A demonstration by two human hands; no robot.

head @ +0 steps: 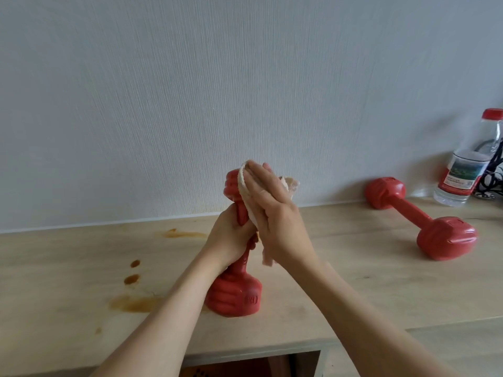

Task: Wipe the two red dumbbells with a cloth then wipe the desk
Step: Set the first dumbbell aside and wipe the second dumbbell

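Over on the left of the pale wood counter (367, 289) we've got brown stains (132, 303), a smear near the wall, two dark drops below it and a wider patch nearest the front edge. Centre stage now: one red dumbbell (234, 295) stands on end, its lower head planted on the counter, tilted slightly. The left hand (231, 235) has its grip clamped around the handle, fingers curled tight about the shaft. Right beside it, the right hand (268, 210) lies with fingers straight and together, palm pressing a cream cloth (245, 186) flat against the upper head of that dumbbell; the cloth drapes over the top and hangs down under the palm, a loose end showing below the wrist. Whether the thumb pinches the cloth is hard to tell from here. Moving right, the second red dumbbell (419, 216) lies on its side on the counter, well apart from the hands, one head near the wall and the other toward the front. Far right, a clear water bottle (468, 164) with a red cap and red label stands against the wall, with dark cables (492, 172) just behind it.
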